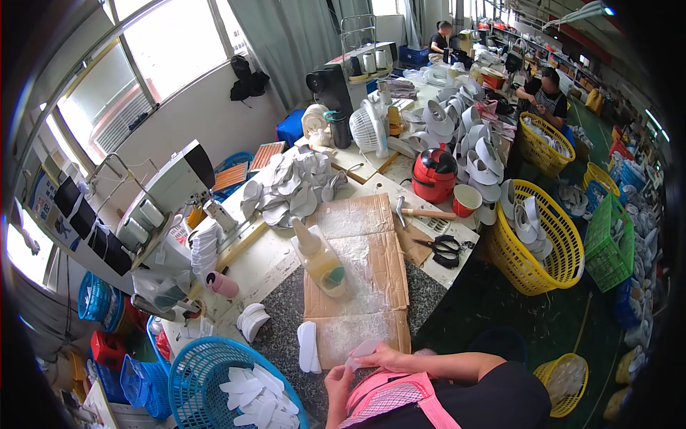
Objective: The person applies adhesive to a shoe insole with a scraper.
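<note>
Low in the view, close to my body, my right hand [384,357] holds a thin, pale, rounded flat piece [366,349]. Fingers of my left hand [339,380] are closed at the near-left edge of that same piece. Just left of it, long white strips with rounded ends [308,348] lie across the edge of a worn cardboard sheet [355,344]. On the cardboard stands a squeeze bottle [320,263] of yellowish liquid with a pointed nozzle. A blue basket [191,372] at lower left holds many white flat strips [259,397].
A small stack of curved white pieces [251,321] lies left of the cardboard. Black scissors [446,252], a hammer [429,213] and a red pot [434,174] are on the right. Yellow baskets [500,247] stand beside the table; two people [547,96] sit farther back.
</note>
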A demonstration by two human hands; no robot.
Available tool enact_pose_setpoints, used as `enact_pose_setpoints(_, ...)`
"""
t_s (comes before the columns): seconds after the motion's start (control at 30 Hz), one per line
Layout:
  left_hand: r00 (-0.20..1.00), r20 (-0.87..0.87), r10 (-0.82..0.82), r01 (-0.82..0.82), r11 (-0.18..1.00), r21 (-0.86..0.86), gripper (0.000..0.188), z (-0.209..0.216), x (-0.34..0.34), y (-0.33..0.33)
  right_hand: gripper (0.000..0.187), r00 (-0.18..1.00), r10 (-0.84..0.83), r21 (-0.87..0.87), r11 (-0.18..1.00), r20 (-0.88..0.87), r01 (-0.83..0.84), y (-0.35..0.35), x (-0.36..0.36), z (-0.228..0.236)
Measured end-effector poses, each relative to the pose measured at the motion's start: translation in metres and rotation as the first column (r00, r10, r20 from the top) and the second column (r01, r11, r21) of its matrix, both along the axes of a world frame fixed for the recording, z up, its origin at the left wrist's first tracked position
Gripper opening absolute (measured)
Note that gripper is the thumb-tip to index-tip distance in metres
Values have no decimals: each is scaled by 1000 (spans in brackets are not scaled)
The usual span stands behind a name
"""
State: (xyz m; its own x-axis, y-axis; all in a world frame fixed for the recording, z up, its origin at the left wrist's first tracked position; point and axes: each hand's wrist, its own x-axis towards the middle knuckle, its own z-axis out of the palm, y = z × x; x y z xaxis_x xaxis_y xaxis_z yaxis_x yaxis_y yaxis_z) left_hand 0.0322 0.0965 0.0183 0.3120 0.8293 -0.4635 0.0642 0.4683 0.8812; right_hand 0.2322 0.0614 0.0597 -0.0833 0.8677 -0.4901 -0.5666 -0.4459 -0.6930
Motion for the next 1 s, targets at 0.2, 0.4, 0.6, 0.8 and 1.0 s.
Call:
enact_pose_setpoints(0.2,999,15,-47,47,998,-39,23,-3,0,0,32,915,169,173,954,366,-246,9,1,18)
enact_pose_setpoints(0.4,994,88,-65,71,996,-61,20,-4,-1,-1,30,938,142,-6,989,316,-147,10,1,3)
enact_pose_setpoints(0.6,991,122,-56,56,998,3,14,-9,7,2,23,974,-224,-225,948,41,227,2,7,-31)
enact_pose_setpoints(0.8,997,63,-54,49,996,78,11,-6,7,1,23,917,-352,-188,903,189,386,5,8,-19)
enact_pose_setpoints(1.0,999,38,-39,35,995,92,14,-13,4,2,35,932,-123,108,990,340,91,7,4,-10)
